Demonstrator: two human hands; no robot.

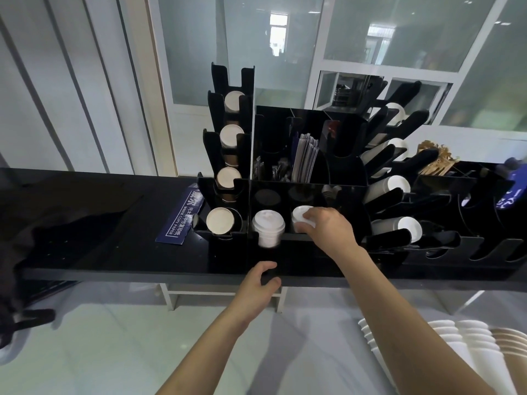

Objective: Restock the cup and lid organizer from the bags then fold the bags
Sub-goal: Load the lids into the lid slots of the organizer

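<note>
A black cup and lid organizer (308,246) stands on a black counter (114,252). Its front row holds a stack of white lids (268,223) in the left slot. In the slot beside it, my right hand (325,226) grips a second stack of white lids (301,213) from above. My left hand (261,283) is curled round the counter's front edge below the organizer. Paper cups (221,220) fill the tilted holders on the left, and white cups (399,225) lie in the holders on the right.
Stacks of white and brown cups (470,346) sit at the lower right, below the counter. A blue copy-paper pack (179,220) lies left of the organizer. A dark bag (57,238) rests on the counter's left part. Wooden stirrers (436,161) stand at the back right.
</note>
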